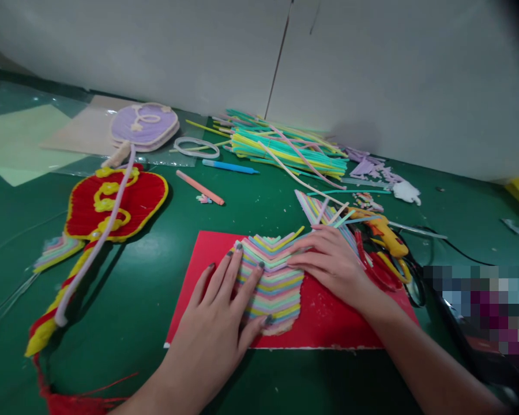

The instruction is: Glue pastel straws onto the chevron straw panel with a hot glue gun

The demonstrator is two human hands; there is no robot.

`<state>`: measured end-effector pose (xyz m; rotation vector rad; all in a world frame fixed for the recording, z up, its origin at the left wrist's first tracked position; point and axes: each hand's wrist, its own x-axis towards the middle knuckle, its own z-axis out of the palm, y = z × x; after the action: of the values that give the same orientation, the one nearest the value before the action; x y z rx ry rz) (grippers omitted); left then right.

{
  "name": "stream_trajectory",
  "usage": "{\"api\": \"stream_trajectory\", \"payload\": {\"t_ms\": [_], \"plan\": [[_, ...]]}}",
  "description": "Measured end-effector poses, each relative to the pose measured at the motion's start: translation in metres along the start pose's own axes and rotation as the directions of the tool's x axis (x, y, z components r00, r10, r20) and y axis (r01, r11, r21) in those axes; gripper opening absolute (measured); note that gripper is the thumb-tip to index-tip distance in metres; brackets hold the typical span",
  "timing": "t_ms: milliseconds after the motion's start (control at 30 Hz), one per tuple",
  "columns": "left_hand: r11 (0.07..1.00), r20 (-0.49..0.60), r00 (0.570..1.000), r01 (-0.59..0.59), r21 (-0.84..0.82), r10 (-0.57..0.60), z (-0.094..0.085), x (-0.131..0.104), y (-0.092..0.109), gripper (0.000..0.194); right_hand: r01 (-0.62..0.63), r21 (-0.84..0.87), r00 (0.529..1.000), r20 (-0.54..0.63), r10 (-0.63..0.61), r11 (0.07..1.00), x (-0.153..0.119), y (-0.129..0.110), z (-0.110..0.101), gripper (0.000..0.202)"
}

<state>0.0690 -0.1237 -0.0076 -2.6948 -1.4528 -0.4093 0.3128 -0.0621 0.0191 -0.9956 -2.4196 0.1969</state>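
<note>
A chevron-striped piece of pastel pipe cleaners (279, 297) lies on a red sheet (328, 323). My left hand (211, 323) is flat over its left side, fingers spread and fingertips pressing on the stripes. Along the upper right edge of the piece, my right hand (333, 259) rests with fingers stretched out and fingertips touching the stripes. Its thumb is hidden. A yellow pipe cleaner end (297, 232) sticks up from the top row beside those fingers. Just behind the right hand is another striped piece (313, 210), partly covered, with loose strip ends around it.
A yellow glue gun (387, 233) with cable lies at right, near a blurred-out device (480, 323). Pipe cleaner bundles (285, 150) lie along the wall. A blue pen (229, 167) and pink stick (201, 187) lie mid-table. Red (104, 207) and purple (145, 127) fans are at left.
</note>
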Motion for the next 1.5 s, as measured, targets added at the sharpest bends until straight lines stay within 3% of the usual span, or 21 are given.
{"api": "stream_trajectory", "payload": {"t_ms": [133,333,467,733,1000,1200,1500], "plan": [[1.0,0.0,1.0,-0.004,-0.021,0.004,0.0,0.001,-0.001,0.055,-0.078,-0.051,0.996,-0.035,0.077,0.996,-0.013,-0.001,-0.004,0.014],[1.0,-0.003,1.0,-0.001,-0.031,0.001,0.0,0.001,-0.002,0.052,-0.242,0.011,0.968,-0.061,0.242,0.97,-0.018,0.003,0.0,0.011],[0.998,-0.008,0.999,0.033,-0.051,-0.033,0.0,0.001,0.0,0.05,-0.284,0.013,0.959,-0.011,0.284,0.959,-0.016,0.008,0.0,0.012],[0.998,0.001,1.0,0.019,-0.056,-0.019,0.0,0.002,-0.001,0.049,-0.182,-0.027,0.965,0.186,0.184,0.983,-0.003,0.016,-0.016,0.014],[0.999,0.018,1.0,0.006,-0.047,-0.005,0.0,0.0,-0.001,0.054,-0.072,-0.117,0.939,0.328,0.107,0.991,0.006,0.008,-0.033,0.018],[0.999,0.027,1.0,-0.008,-0.043,0.009,0.0,0.0,-0.001,0.055,-0.213,-0.099,0.928,0.291,0.233,0.972,0.003,0.007,-0.026,0.012],[1.0,0.026,1.0,-0.017,-0.019,0.017,-0.002,0.001,-0.001,0.056,-0.26,-0.051,0.937,0.228,0.265,0.964,-0.001,0.009,-0.016,0.015]]}}
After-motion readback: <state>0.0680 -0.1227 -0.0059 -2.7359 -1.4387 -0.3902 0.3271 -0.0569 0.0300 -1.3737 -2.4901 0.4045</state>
